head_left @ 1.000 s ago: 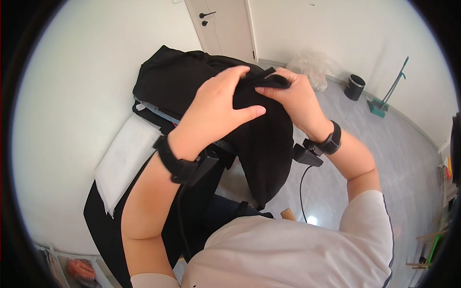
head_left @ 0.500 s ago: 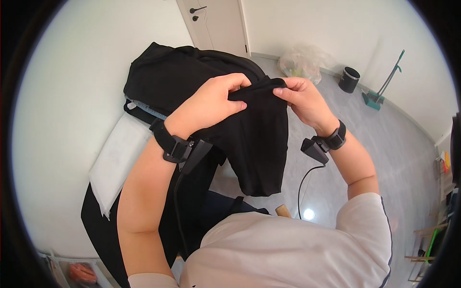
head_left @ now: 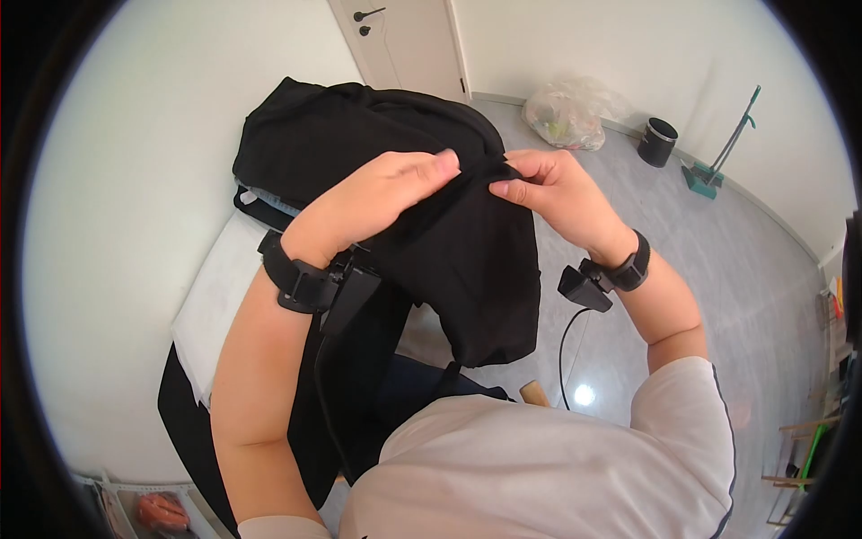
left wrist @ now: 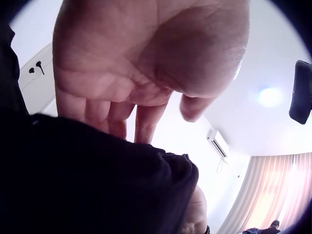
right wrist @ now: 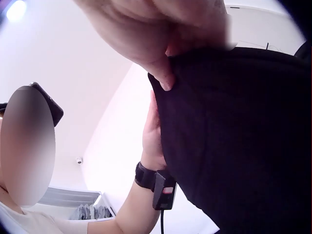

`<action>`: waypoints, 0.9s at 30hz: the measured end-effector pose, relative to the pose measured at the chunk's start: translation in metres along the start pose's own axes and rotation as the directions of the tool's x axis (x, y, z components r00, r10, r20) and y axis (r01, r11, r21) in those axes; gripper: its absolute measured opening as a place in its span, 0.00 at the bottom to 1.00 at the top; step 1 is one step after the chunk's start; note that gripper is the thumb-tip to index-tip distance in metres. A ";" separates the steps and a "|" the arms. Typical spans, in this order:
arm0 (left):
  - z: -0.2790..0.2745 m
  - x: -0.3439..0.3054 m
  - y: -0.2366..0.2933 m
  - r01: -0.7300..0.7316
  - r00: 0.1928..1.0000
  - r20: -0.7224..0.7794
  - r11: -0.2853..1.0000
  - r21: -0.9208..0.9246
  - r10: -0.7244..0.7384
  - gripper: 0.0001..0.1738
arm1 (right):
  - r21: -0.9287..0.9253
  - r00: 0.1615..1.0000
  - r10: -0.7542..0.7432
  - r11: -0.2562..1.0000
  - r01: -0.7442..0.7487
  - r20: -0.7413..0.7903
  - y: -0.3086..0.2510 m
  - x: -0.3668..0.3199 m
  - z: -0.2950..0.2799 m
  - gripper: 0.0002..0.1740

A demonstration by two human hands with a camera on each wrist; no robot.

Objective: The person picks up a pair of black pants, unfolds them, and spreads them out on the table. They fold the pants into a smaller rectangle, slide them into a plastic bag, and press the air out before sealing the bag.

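Observation:
A black garment (head_left: 485,260) lies draped in front of the person, one part hanging down toward the floor. My right hand (head_left: 566,198) pinches its upper edge between thumb and fingers in the head view. In the right wrist view, the thumb (right wrist: 165,80) presses on the dark cloth (right wrist: 239,131). On the other side, my left hand (head_left: 364,198) is at the garment with its thumb straight. The left wrist view shows the left palm (left wrist: 146,53) with extended fingers, their tips hidden behind the cloth (left wrist: 87,175), and the thumb standing apart.
Under the garment, a strip of blue fabric (head_left: 269,200) peeks out beside a flat white sheet (head_left: 211,301). On the floor beyond are a clear plastic bag (head_left: 566,115), a black bin (head_left: 658,142) and a green broom and dustpan (head_left: 705,180). A door (head_left: 400,45) stands at the back.
My left hand came in closer to the cloth, then straightened its thumb. The right hand kept its pinch and shifted, lately a little left. The garment's hanging part spread wider and its lower end rose.

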State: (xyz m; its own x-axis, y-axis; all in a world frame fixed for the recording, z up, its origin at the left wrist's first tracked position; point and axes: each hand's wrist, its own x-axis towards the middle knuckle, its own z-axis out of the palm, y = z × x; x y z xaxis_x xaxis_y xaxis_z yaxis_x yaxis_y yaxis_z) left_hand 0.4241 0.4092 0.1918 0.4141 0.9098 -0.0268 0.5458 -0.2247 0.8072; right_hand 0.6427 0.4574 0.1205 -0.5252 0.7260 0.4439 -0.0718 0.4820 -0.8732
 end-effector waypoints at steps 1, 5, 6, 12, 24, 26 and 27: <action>0.000 0.000 0.000 0.068 0.997 -0.035 0.995 -0.078 -0.071 0.14 | -0.003 1.000 -0.024 1.000 0.024 0.004 0.001 0.000 0.001 0.19; 0.012 -0.003 0.006 -0.043 0.999 0.018 0.993 0.106 0.042 0.16 | -0.040 0.999 -0.042 0.998 0.043 0.021 0.001 0.000 0.004 0.18; 0.017 -0.007 0.011 -0.064 0.996 -0.041 0.954 0.294 0.080 0.17 | -0.047 0.998 -0.049 0.998 0.051 0.032 0.000 0.000 0.004 0.17; 0.033 -0.008 -0.007 -0.183 0.955 -0.140 0.891 0.415 0.261 0.13 | 0.094 0.999 -0.021 0.995 0.018 0.034 0.002 -0.004 0.008 0.09; 0.019 -0.010 -0.002 -0.161 0.931 -0.250 0.912 0.378 0.268 0.15 | 0.141 0.988 0.107 0.982 -0.122 0.114 0.049 -0.021 0.007 0.24; 0.010 -0.009 0.003 -0.079 0.957 -0.235 0.932 0.353 0.170 0.17 | -0.108 0.977 0.197 0.976 -0.188 0.084 0.076 -0.018 0.001 0.21; 0.008 -0.008 0.000 -0.189 0.923 -0.252 0.914 0.358 0.290 0.15 | -0.100 0.975 0.207 0.975 -0.199 0.081 0.086 -0.019 0.001 0.21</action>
State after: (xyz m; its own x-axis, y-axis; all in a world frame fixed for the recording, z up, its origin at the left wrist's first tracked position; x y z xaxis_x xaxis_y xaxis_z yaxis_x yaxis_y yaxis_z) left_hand 0.4271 0.3992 0.1872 0.3566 0.8629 0.3580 0.6814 -0.5024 0.5322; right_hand 0.6453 0.4845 0.0369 -0.5957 0.7678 0.2358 0.1191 0.3748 -0.9194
